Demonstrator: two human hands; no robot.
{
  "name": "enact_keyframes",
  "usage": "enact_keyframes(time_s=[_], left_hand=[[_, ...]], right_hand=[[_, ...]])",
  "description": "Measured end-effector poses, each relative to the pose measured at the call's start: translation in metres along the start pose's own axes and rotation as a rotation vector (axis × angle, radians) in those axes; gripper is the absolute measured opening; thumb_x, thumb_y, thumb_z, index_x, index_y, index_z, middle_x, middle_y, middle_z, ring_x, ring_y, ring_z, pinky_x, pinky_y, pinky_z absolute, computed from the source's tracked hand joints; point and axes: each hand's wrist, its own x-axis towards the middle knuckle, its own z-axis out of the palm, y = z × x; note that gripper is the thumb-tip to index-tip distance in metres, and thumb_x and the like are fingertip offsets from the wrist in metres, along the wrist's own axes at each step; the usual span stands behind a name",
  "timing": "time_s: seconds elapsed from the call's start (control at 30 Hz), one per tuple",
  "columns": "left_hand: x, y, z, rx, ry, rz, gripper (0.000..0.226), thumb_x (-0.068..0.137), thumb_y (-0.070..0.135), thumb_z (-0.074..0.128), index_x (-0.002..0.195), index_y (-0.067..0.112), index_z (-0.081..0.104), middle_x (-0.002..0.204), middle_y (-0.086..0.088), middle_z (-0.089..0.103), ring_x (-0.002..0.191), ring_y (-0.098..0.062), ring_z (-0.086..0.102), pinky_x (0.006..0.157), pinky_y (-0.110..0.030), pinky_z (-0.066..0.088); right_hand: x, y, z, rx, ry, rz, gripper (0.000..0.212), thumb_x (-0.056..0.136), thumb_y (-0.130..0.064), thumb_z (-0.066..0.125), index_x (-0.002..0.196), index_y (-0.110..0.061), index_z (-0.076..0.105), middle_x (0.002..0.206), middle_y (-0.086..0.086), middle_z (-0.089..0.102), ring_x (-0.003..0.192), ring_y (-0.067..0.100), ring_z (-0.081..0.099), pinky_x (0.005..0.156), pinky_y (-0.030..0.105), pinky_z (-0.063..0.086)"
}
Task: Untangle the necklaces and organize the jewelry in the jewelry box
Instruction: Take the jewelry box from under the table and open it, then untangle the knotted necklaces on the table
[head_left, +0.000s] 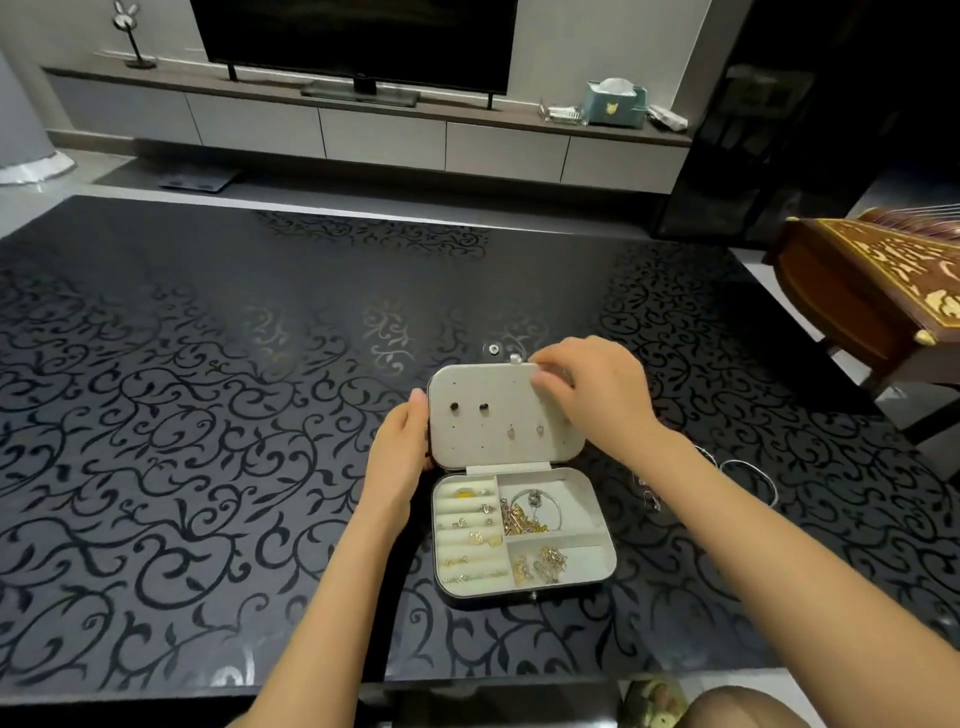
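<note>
head view, one entry per item.

jewelry box (582, 501): lies open near the middle of the black patterned table (208, 415), its base flat and close to the person.

lid (498, 384): stands tilted back on its hinge, pale lining facing the camera. it probably would not stay at this angle unsupported.

left hand (402, 447): grips the lid's left edge, thumb on the front and fingers behind, apparently to steady it.

right hand (587, 389): fingers curled at the lid's top right corner, pinching the edge. whether they also hold a small piece cannot be told.

stud earrings (469, 408): a dark pair pinned in the lid, with a pinkish pair (524, 431) lower down, so pairs stay together.

rings (467, 535): seated in the padded rolls on the left of the base.

necklaces (524, 514): heaped in the upper right compartment, gold chains apparently tangled.

small gold pieces (543, 564): loose in the lower right compartment.

silver chains (748, 478): on the table right of the box, not yet stowed.
</note>
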Motion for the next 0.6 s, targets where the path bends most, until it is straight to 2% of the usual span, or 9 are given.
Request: enact_keyframes(time_s=[0.1,0.2,0.27,0.33,0.37,0.4,0.5,0.6], left_hand=[[0.0,-0.001,0.0,0.01,0.042,0.061,0.04,0.092,0.054,0.043,0.111,0.022,0.059,0.106,0.0,0.065,0.099,-0.018,0.063,0.089,-0.045,0.052],[-0.001,0.002,0.004,0.073,0.069,0.109,0.036,0.093,0.039,0.053,0.124,0.02,0.051,0.096,0.006,0.06,0.09,-0.007,0.059,0.079,-0.027,0.049],[-0.004,0.004,0.006,0.139,0.083,0.158,0.044,0.089,0.022,0.06,0.13,0.019,0.045,0.088,0.007,0.058,0.077,-0.002,0.055,0.066,-0.019,0.043],[0.0,-0.003,0.01,0.155,0.092,0.14,0.05,0.087,0.013,0.062,0.133,0.018,0.043,0.085,0.007,0.057,0.072,-0.001,0.054,0.062,-0.017,0.041],[0.0,-0.005,0.011,0.15,0.102,0.152,0.051,0.086,0.011,0.062,0.133,0.017,0.043,0.085,0.007,0.057,0.071,-0.002,0.053,0.062,-0.017,0.042],[-0.001,-0.004,0.012,0.143,0.111,0.159,0.051,0.086,0.01,0.061,0.133,0.016,0.043,0.084,0.006,0.056,0.07,-0.002,0.053,0.063,-0.018,0.043],[0.001,-0.004,0.017,0.113,0.14,0.193,0.051,0.087,0.01,0.06,0.135,0.017,0.043,0.082,0.005,0.056,0.069,-0.005,0.053,0.065,-0.018,0.045],[-0.002,-0.005,0.021,0.081,0.18,0.208,0.049,0.088,0.009,0.058,0.134,0.018,0.043,0.081,0.005,0.055,0.066,-0.004,0.051,0.058,-0.009,0.042]], right_hand=[[0.017,0.004,0.014,0.031,-0.113,0.085,0.023,0.092,-0.027,0.053,0.108,-0.024,0.068,0.103,-0.003,0.069,0.096,0.021,0.057,0.082,0.032,0.04],[0.024,0.005,0.023,-0.013,-0.158,0.101,0.023,0.091,-0.026,0.053,0.109,-0.021,0.068,0.106,0.001,0.068,0.098,0.024,0.057,0.088,0.036,0.041],[0.015,0.001,0.022,-0.108,-0.013,0.013,0.018,0.086,-0.021,0.062,0.102,-0.016,0.07,0.098,0.004,0.069,0.089,0.028,0.059,0.078,0.036,0.043],[-0.009,-0.008,0.017,-0.053,0.135,-0.025,0.01,0.078,-0.017,0.068,0.088,-0.016,0.072,0.084,0.002,0.068,0.076,0.026,0.059,0.069,0.035,0.044],[-0.026,-0.013,0.012,-0.005,0.137,-0.035,0.005,0.079,-0.019,0.068,0.082,-0.018,0.072,0.079,-0.002,0.068,0.073,0.022,0.059,0.067,0.034,0.045],[-0.043,-0.017,0.008,0.033,0.06,-0.016,0.007,0.082,-0.021,0.066,0.079,-0.02,0.072,0.077,-0.006,0.068,0.073,0.019,0.059,0.068,0.033,0.046],[-0.081,-0.023,0.012,0.023,-0.321,0.065,0.02,0.089,-0.036,0.056,0.084,-0.025,0.072,0.084,-0.008,0.069,0.086,0.013,0.058,0.078,0.031,0.047],[-0.092,-0.025,0.023,-0.008,-0.37,0.149,0.026,0.09,-0.039,0.053,0.09,-0.019,0.069,0.087,-0.003,0.068,0.09,0.015,0.057,0.079,0.031,0.045]])
